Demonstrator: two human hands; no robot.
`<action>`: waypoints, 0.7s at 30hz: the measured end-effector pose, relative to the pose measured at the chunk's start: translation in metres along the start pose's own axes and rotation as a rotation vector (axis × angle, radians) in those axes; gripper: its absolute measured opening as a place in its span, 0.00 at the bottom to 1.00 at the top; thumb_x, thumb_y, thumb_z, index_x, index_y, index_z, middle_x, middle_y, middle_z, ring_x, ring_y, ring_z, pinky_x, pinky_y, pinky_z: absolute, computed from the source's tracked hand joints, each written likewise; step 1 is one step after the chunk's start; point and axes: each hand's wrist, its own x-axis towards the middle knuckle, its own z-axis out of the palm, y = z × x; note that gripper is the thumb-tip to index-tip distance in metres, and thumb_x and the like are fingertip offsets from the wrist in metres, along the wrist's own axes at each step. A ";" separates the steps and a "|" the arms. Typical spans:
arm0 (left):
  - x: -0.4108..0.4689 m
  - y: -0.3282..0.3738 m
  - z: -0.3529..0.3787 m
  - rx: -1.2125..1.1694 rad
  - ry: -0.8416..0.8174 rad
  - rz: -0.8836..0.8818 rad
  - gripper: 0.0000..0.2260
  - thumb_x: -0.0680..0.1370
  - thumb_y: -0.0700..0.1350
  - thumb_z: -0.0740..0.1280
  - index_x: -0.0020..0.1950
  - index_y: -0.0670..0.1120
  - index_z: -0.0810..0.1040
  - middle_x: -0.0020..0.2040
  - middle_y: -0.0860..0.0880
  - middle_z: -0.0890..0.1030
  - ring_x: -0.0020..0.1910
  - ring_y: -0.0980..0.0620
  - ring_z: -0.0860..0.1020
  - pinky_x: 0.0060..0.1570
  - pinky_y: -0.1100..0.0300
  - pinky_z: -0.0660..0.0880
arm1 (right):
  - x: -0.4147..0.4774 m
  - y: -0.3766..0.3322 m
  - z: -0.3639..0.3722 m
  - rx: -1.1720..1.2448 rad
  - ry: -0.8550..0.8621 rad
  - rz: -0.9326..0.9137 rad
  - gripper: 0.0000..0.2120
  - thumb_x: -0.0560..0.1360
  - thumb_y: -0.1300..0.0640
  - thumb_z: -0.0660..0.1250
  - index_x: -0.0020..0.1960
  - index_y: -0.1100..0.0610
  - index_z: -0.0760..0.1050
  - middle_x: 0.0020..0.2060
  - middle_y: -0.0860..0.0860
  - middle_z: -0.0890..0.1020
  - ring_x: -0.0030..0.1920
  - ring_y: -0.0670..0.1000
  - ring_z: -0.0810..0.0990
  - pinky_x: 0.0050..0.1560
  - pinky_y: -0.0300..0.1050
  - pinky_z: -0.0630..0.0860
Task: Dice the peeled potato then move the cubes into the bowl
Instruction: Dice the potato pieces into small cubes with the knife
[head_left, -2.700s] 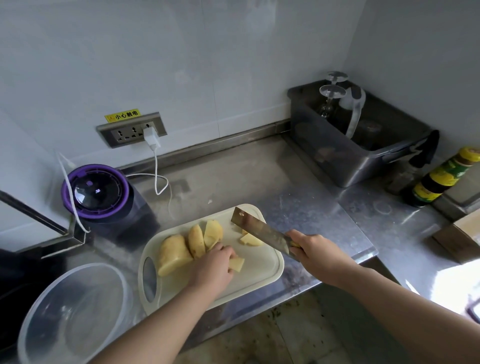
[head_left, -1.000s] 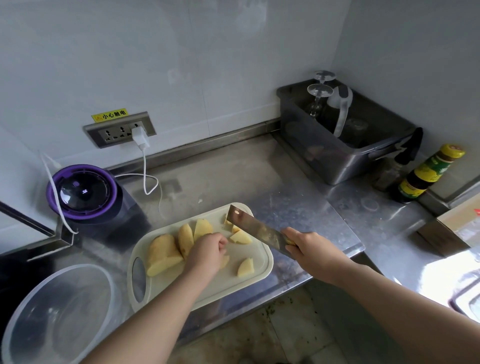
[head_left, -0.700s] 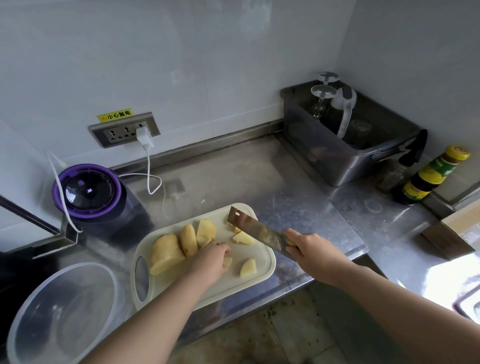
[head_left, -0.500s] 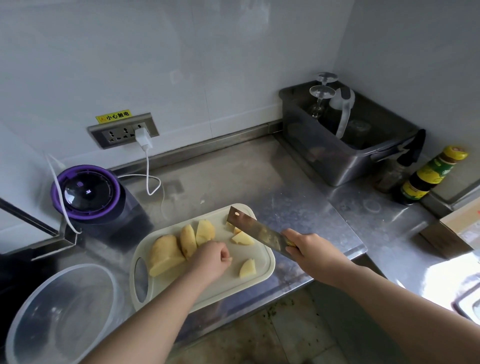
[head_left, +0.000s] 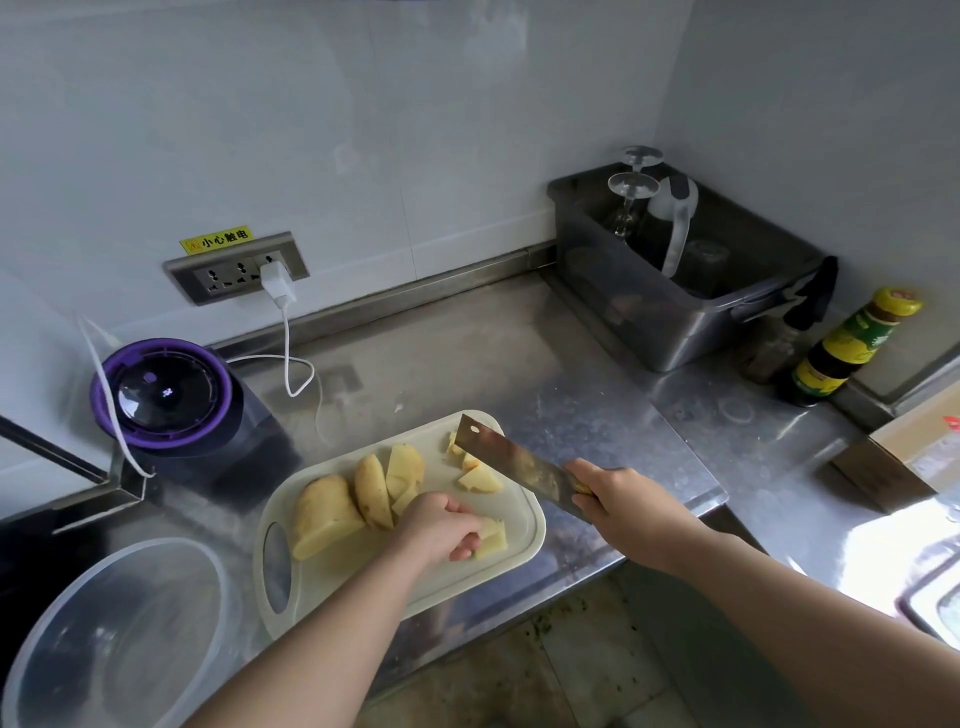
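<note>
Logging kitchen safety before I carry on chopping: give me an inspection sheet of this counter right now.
Surface: steel counter, cutting board at its front edge.
Job's things: potato pieces on the board, several still large; clear bowl left of it, no cubes inside.
Clutter: purple-rimmed appliance, steel tub with upturned glasses, sauce bottle, cardboard box.
Grippers: left hand holds a small potato piece; right hand grips the cleaver over the board.
Cables: white charger cable from the wall socket loops on the counter.
Surroundings: white walls, stained floor.
</note>
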 end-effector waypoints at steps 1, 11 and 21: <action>0.000 0.000 0.000 -0.002 -0.004 0.001 0.06 0.74 0.40 0.72 0.46 0.42 0.76 0.38 0.45 0.83 0.36 0.52 0.80 0.37 0.61 0.80 | 0.000 0.000 0.000 -0.002 -0.002 0.000 0.09 0.84 0.54 0.54 0.63 0.50 0.68 0.42 0.52 0.79 0.39 0.53 0.78 0.40 0.49 0.74; -0.013 0.008 0.008 0.951 0.134 0.517 0.09 0.78 0.45 0.65 0.57 0.47 0.77 0.57 0.51 0.79 0.54 0.51 0.78 0.52 0.61 0.74 | 0.007 -0.004 0.002 -0.024 -0.001 -0.007 0.10 0.84 0.54 0.55 0.64 0.50 0.68 0.44 0.51 0.80 0.40 0.51 0.79 0.41 0.46 0.76; -0.004 -0.001 0.014 0.840 0.058 0.482 0.25 0.72 0.55 0.72 0.65 0.49 0.72 0.66 0.52 0.70 0.60 0.53 0.74 0.58 0.60 0.74 | 0.003 -0.001 0.002 -0.016 0.017 -0.032 0.11 0.84 0.53 0.55 0.65 0.49 0.68 0.44 0.51 0.80 0.41 0.52 0.80 0.43 0.48 0.78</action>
